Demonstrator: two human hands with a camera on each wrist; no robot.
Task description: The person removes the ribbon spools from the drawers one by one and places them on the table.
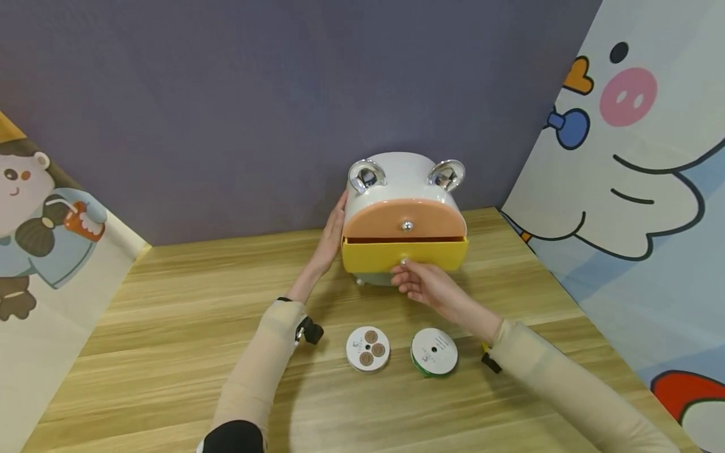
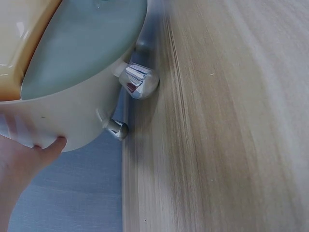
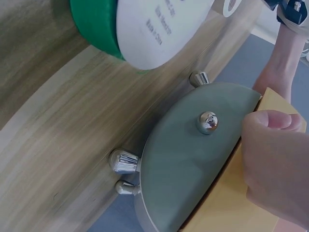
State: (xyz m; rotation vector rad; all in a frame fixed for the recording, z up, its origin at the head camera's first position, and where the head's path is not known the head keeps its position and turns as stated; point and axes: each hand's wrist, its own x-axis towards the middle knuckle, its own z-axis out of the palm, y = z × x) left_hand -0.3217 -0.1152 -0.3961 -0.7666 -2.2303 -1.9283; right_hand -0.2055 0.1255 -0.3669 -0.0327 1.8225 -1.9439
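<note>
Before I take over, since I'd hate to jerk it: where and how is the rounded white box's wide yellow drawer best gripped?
Likely by the small round silver knob midway across the yellow drawer, pinched from the front, since it juts forward; the right hand grips there. The drawer stands slightly open, and the left hand touches the side of the white box.

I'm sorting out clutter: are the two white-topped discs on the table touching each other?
Apart: the head view shows bare tabletop between the left disc and right disc.
</note>
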